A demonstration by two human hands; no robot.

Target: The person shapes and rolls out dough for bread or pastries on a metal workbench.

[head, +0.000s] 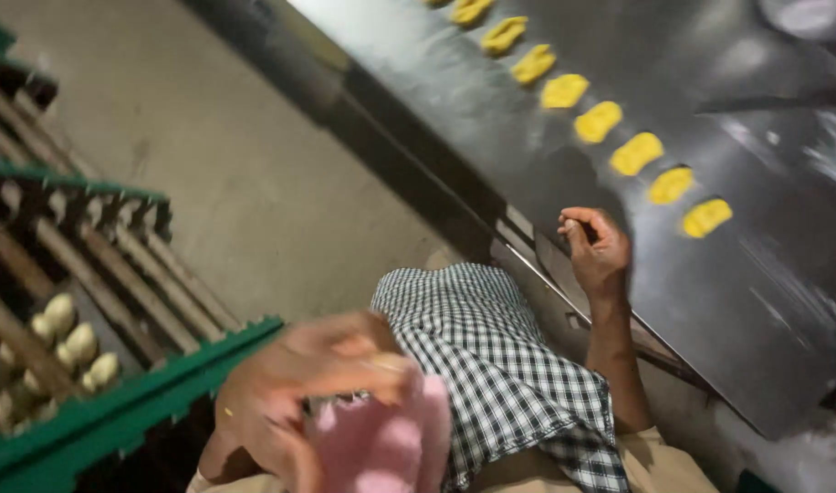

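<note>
My left hand is blurred at the bottom left, its fingers curled over a pink cloth held against my waist. My right hand hovers at the near edge of a dark metal table, with its fingers curled in loosely and nothing visible in them. A row of several flat yellow dough pieces runs diagonally across the table, the nearest piece a short way right of my right hand. A black-and-white checked cloth hangs over my front between the two hands.
A green-framed rack with wooden slats stands at the left, holding several pale dough lumps on a lower level. Grey concrete floor lies between rack and table. A round metal vessel sits at the table's far right.
</note>
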